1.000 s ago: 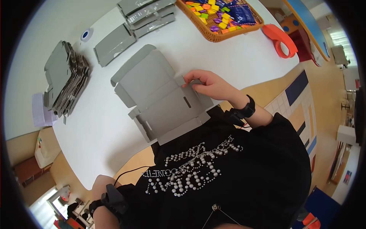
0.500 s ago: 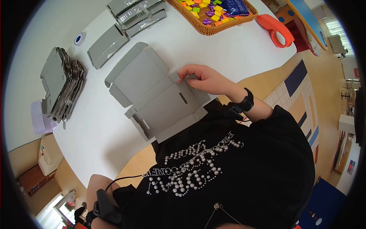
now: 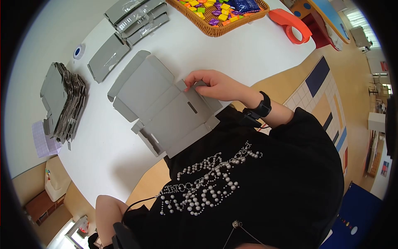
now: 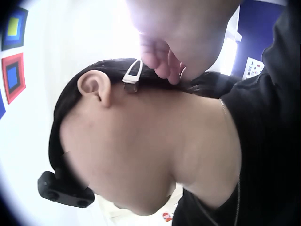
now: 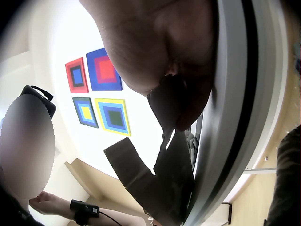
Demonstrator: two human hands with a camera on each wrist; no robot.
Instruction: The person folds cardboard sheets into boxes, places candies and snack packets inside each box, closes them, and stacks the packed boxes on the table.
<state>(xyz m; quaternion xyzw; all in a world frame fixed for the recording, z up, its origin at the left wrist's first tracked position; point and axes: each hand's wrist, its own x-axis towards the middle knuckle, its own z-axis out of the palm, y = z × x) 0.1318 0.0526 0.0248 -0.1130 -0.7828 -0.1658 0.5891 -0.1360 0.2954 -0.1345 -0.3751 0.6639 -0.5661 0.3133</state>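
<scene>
A flat, unfolded grey cardboard box lies on the white table close to the person's body. My right hand pinches a small side flap at the box's far right corner, fingers curled over it. In the right wrist view the palm fills the top, with a dark cardboard flap just below it. My left hand is up behind the head, fingers curled against the hair beside a hair clip. In the head view only the left forearm shows.
A stack of flat grey box blanks lies at the left. Folded grey boxes and one more sit at the back. A wicker basket of coloured pieces and an orange tape dispenser stand far right.
The right hand stays on the same flap, pressing it slightly inward. The left forearm has slid lower toward the frame's bottom edge, its wrist strap nearly out of view.
</scene>
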